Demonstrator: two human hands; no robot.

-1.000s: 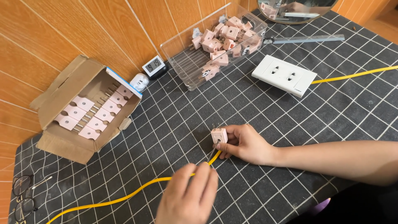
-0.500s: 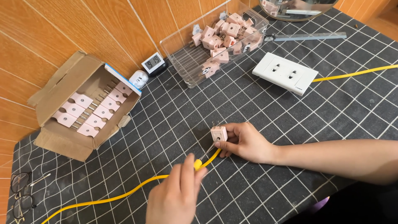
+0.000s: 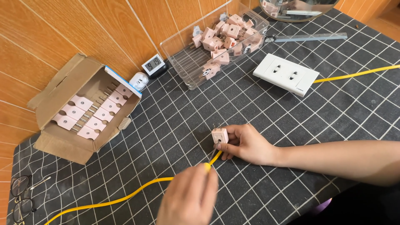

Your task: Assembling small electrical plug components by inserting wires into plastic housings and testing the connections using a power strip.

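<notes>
Risk: we judge the bared wire tip could slip out of the plug (image 3: 219,135), because only our fingertips steady both parts.
Second risk: the yellow cable (image 3: 125,196) trails off toward 8 o'clock, and a snag there could tug it free.
Plug: pink, blocky, 2 metal prongs pointing toward 12 o'clock, near the middle of the desk (image 3: 333,108).
Right hand (image 3: 246,143): curled around the plug, fingers closed on its side.
Left hand (image 3: 189,200): at 6 o'clock, fingers pinched shut on the cable end.
Nearby: cardboard box (image 3: 66,125) at 10 o'clock, clear bin (image 3: 187,62) at 12.
</notes>
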